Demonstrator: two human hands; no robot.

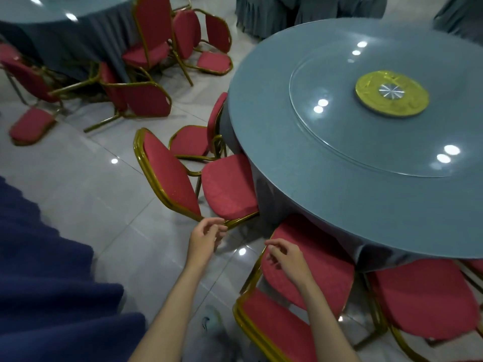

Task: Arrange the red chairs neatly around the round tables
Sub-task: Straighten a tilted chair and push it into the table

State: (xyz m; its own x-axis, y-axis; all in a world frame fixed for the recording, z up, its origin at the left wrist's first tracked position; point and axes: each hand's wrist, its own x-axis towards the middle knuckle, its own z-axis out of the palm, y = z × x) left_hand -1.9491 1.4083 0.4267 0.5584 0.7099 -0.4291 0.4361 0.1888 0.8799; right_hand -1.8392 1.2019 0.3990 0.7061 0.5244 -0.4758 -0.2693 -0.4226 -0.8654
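Observation:
A round table [274, 142] with a blue-grey cloth and a glass turntable fills the right. A red chair [230, 189] with a gold frame stands at its left edge, seat partly under the cloth. My left hand [205, 237] hovers by that chair's near corner, fingers loosely curled, holding nothing. My right hand [286, 257] hangs above the seat of a second red chair [326, 259] close to me, fingers relaxed and apart from it. A third red chair [428, 296] sits at the lower right. Another chair [193, 142] lies tipped against the table behind the first.
Several red chairs [146, 97] lie toppled around a second round table [65, 35] at the upper left. Dark blue cloth [47, 270] fills the lower left. Draped tables [300, 9] stand at the back. Glossy grey floor tiles [104, 194] lie between. My shoe [213, 321] shows below.

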